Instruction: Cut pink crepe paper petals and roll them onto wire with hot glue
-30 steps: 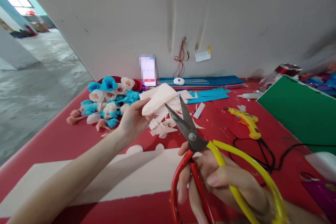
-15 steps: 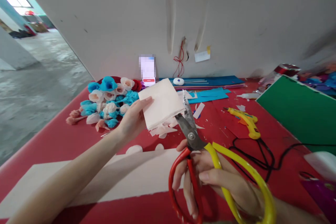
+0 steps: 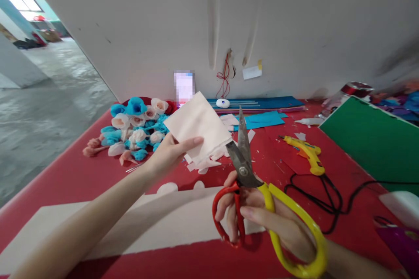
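My left hand (image 3: 170,152) pinches a folded, cream-white square of paper (image 3: 198,124), thumb on top and fingers underneath. In my right hand (image 3: 278,222) is a pair of scissors (image 3: 244,170) with one red and one yellow handle loop. Its blades stand apart at the paper's right corner; the lower blade's tip is hidden behind the paper. Below both hands a long strip of cream paper (image 3: 157,226) lies on the red table. Small paper scraps (image 3: 204,165) are scattered beneath the held square.
Blue, white and pink paper flowers (image 3: 135,128) are heaped at the left. A yellow glue gun (image 3: 306,152) with a black cord lies right, before a green board (image 3: 373,144). Blue paper strips (image 3: 265,120) and a lit phone (image 3: 185,89) are at the back wall.
The paper square has turned and shifted slightly left, and my left thumb lies further over it. The scissors have moved a little right, their upper blade now clear of the paper.
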Action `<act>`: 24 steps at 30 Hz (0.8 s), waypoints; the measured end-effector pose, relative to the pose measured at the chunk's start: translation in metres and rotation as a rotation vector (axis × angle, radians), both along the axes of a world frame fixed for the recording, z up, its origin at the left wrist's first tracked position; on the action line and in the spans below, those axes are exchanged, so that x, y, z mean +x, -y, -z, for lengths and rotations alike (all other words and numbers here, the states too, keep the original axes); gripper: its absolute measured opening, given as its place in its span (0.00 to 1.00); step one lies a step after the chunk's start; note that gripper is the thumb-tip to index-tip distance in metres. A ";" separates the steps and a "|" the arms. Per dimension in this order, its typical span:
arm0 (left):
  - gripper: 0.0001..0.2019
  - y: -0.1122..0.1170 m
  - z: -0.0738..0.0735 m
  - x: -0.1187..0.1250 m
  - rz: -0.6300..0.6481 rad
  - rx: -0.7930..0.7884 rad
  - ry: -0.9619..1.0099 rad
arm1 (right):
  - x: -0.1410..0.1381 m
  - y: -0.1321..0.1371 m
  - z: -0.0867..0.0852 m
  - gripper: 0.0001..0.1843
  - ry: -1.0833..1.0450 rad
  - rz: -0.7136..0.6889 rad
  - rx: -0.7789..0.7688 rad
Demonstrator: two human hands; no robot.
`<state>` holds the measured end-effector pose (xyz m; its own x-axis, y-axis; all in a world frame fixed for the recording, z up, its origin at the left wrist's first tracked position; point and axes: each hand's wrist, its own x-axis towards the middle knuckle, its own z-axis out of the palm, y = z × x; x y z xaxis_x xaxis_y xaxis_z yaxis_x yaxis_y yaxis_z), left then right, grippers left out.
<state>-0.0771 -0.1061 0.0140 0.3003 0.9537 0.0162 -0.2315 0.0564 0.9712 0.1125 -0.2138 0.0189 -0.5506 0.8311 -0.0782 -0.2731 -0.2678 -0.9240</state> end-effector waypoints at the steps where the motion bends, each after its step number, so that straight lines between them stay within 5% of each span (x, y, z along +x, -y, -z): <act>1: 0.23 0.000 0.001 -0.001 -0.005 0.015 -0.014 | -0.001 0.000 0.001 0.13 0.002 0.003 -0.009; 19: 0.14 0.007 -0.011 -0.004 0.009 -0.025 0.009 | -0.004 0.008 0.014 0.13 0.043 0.127 0.053; 24: 0.18 0.008 -0.013 -0.003 -0.029 -0.014 0.021 | -0.005 0.010 0.015 0.14 0.073 0.138 0.077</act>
<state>-0.0802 -0.1144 0.0273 0.2726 0.9621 0.0088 -0.2536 0.0630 0.9653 0.1077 -0.2236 0.0040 -0.4262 0.9034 -0.0468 -0.2337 -0.1600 -0.9591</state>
